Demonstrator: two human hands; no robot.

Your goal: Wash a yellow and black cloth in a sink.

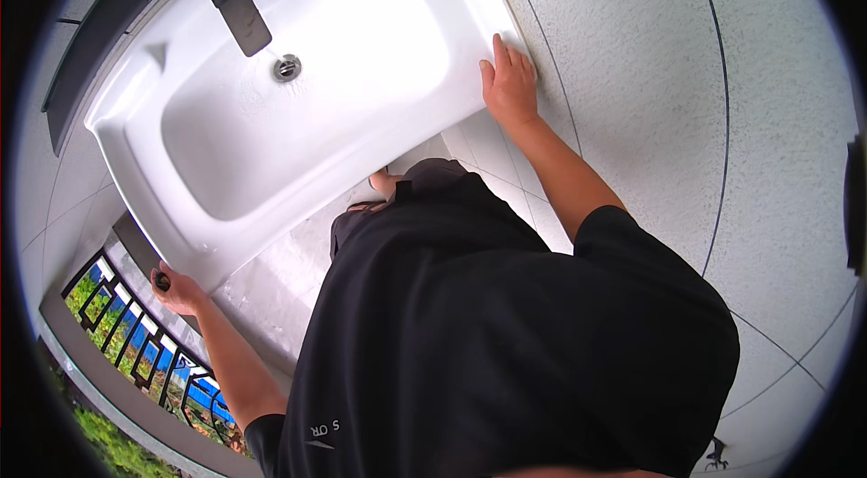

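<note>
In front of me is a white ceramic washbasin (223, 132) with a dark grey single-lever faucet (237, 7). A thin stream of water runs from the spout towards the metal drain (287, 68), and the basin floor around it looks wet. My right hand (513, 85) lies on the basin's right rim, fingers bent over the edge, holding no loose object. By the front left corner of the basin, my left hand (181, 293) is closed around a small dark round object (161, 281). Most of that object is hidden by the fingers, so its kind is unclear.
A light tiled wall (630, 71) rises close on the right. A dark shelf or frame edge (95, 51) runs behind the basin. Lower left, a window with black metal bars (129, 336) looks onto plants. Grey floor tiles (271, 288) lie under the basin.
</note>
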